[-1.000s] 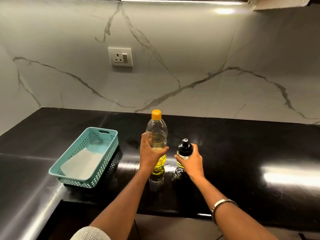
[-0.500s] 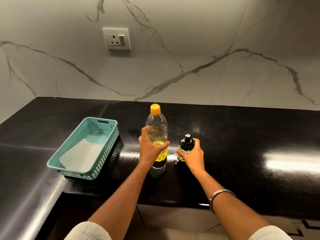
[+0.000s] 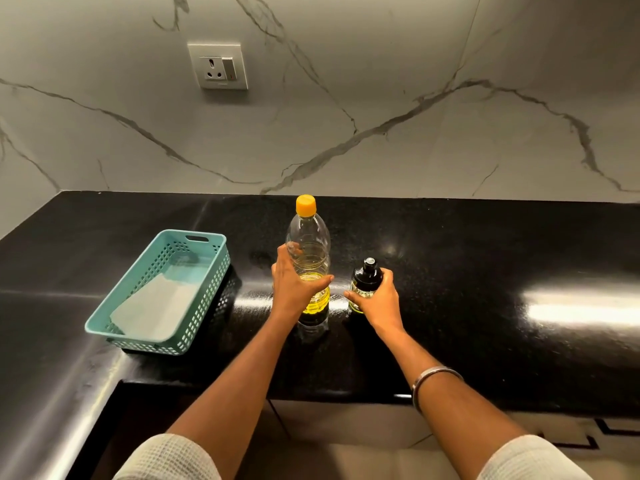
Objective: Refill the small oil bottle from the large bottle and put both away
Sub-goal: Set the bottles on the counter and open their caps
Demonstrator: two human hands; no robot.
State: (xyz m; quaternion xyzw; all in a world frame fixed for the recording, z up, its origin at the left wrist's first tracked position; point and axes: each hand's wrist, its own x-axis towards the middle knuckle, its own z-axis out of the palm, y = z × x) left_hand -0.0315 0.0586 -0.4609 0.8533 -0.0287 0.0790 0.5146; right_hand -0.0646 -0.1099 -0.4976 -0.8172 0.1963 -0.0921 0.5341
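Note:
A tall clear large bottle (image 3: 309, 244) with an orange cap stands upright on the black counter (image 3: 485, 271), with yellow oil in its lower part. My left hand (image 3: 294, 285) grips its middle. Just to its right stands the small oil bottle (image 3: 366, 277) with a black top. My right hand (image 3: 377, 299) is wrapped round its body, so the lower part is mostly hidden. Both bottles are capped and rest on the counter.
A teal perforated basket (image 3: 214, 251) with a white sheet inside sits on the counter to the left of the bottles. A wall socket (image 3: 218, 65) is on the marble backsplash above. The counter's front edge runs just below my forearms.
The camera has tilted down and drawn slightly closer. Both hands keep their hold on the bottles, which stay in the same spot on the counter.

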